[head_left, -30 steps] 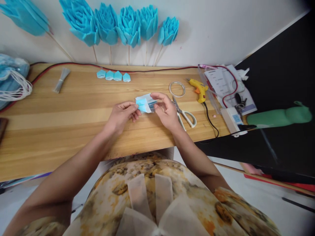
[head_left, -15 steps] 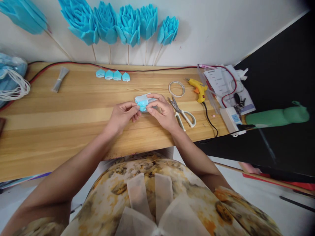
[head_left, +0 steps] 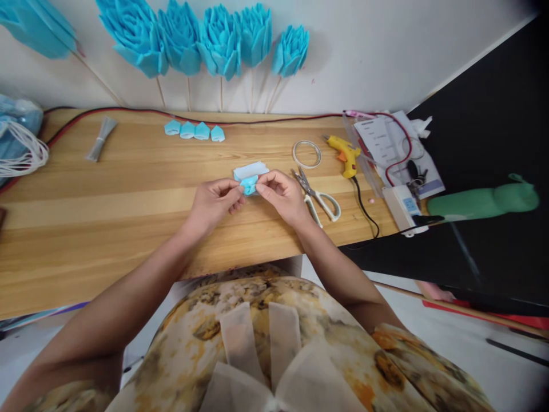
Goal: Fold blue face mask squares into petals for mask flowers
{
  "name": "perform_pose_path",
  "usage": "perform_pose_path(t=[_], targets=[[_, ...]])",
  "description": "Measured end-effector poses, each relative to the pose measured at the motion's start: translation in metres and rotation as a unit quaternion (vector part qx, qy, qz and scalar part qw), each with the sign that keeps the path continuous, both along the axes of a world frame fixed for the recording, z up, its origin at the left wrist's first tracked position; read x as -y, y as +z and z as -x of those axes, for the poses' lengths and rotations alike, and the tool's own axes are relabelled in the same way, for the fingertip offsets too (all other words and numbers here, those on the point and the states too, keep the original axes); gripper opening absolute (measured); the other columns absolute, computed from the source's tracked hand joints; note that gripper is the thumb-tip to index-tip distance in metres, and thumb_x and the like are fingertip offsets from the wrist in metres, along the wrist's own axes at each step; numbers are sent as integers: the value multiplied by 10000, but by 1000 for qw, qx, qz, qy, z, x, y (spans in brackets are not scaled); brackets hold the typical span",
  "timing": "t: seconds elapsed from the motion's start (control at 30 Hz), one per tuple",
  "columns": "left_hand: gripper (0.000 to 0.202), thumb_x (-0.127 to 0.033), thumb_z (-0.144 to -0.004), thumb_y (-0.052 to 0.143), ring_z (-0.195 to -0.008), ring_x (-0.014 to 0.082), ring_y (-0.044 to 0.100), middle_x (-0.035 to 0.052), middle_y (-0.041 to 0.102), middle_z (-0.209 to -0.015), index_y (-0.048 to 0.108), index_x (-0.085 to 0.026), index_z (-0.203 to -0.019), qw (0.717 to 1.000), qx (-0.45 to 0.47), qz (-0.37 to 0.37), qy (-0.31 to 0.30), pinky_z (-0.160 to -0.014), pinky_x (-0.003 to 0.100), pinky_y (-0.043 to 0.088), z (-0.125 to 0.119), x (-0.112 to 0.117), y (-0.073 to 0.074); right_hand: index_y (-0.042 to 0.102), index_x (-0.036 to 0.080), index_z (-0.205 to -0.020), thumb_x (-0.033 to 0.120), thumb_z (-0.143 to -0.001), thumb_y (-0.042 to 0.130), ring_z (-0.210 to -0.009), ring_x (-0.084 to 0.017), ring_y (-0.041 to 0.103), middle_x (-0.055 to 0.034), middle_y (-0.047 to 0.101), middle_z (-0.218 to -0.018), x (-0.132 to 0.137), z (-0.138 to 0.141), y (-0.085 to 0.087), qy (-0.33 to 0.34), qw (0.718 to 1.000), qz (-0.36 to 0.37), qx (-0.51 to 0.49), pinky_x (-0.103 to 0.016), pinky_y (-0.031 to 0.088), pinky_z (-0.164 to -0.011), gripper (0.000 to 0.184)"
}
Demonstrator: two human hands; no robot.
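Observation:
Over the middle of the wooden table (head_left: 128, 189), my left hand (head_left: 212, 203) and my right hand (head_left: 281, 194) meet, both pinching a small folded piece of blue paper (head_left: 249, 184). Just behind it lies a pale blue strip of paper (head_left: 251, 170) on the table. Fingers of both hands are closed on the blue fold. White-handled scissors (head_left: 317, 197) lie right beside my right hand.
Several folded blue petals (head_left: 194, 131) sit in a row at the back. Blue paper flowers (head_left: 214, 37) on sticks lean on the wall. A tape ring (head_left: 307, 153), yellow glue gun (head_left: 345, 153), power strip (head_left: 403, 207), papers and cables crowd the right end. A wire bundle (head_left: 99, 139) lies back left.
The blue paper has been folded smaller between my fingers. My right hand has drawn in toward the left hand, and the pale strip now lies uncovered behind them.

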State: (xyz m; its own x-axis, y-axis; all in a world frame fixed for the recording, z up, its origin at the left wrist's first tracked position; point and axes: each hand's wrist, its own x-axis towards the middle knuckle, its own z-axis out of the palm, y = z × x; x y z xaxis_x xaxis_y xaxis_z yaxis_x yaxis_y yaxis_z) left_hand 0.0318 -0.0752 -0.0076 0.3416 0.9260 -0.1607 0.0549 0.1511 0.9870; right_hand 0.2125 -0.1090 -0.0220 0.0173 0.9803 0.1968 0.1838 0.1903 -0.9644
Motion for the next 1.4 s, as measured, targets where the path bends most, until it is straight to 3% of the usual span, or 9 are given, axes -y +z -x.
perform_pose_path(t=[0.27,0.53,0.7,0.93,1.1,1.23,1.4], targets=[[186,-302,-761,712,-479,82,528,7,654,-582,671,-165,-642,1000,-5,0,1,-472,193,422,0,0,3,595,208,-832,368,-819,681,-731,-117,588,12,644,-784,0,2,0,-8,999,24,-21,-275,500,-709,183],[210,-349,-778,706,-491,84,530,12,660,-610,672,-165,-684,1000,-5,-9,-12,-483,200,432,0,1,3,601,247,-1239,391,-864,629,-772,-133,566,13,594,-839,0,0,-4,18,999,32,4,-292,501,-732,403],[304,-449,-807,692,-527,102,565,23,665,-645,649,-163,-711,998,3,-12,-66,-513,217,461,2,2,3,641,247,-1241,417,-898,604,-815,-149,566,-6,598,-873,3,1,-3,5,999,12,30,-318,524,-784,385],[236,-376,-772,706,-508,84,550,0,648,-624,625,-161,-717,997,5,-2,-79,-510,204,453,3,0,-1,666,242,-1252,378,-907,610,-845,-161,595,-18,654,-928,5,1,-4,12,998,-5,55,-339,537,-835,376],[207,-331,-752,735,-496,84,539,-5,640,-601,624,-163,-705,999,-6,2,-53,-492,201,427,2,-1,0,676,247,-1246,332,-899,611,-794,-160,584,-11,651,-890,5,3,-3,10,998,-21,55,-339,534,-805,363],[202,-332,-767,742,-508,88,535,1,642,-616,631,-169,-724,1000,2,-2,-15,-498,208,424,1,1,1,657,276,-1281,343,-900,617,-851,-181,619,-18,684,-940,6,3,-2,21,998,8,65,-353,547,-843,389],[304,-456,-773,739,-539,106,568,17,662,-679,618,-178,-794,998,62,25,-21,-491,219,443,0,2,-2,633,281,-1304,328,-895,615,-920,-192,647,-28,712,-1059,6,3,-2,25,998,15,61,-364,555,-887,411]])
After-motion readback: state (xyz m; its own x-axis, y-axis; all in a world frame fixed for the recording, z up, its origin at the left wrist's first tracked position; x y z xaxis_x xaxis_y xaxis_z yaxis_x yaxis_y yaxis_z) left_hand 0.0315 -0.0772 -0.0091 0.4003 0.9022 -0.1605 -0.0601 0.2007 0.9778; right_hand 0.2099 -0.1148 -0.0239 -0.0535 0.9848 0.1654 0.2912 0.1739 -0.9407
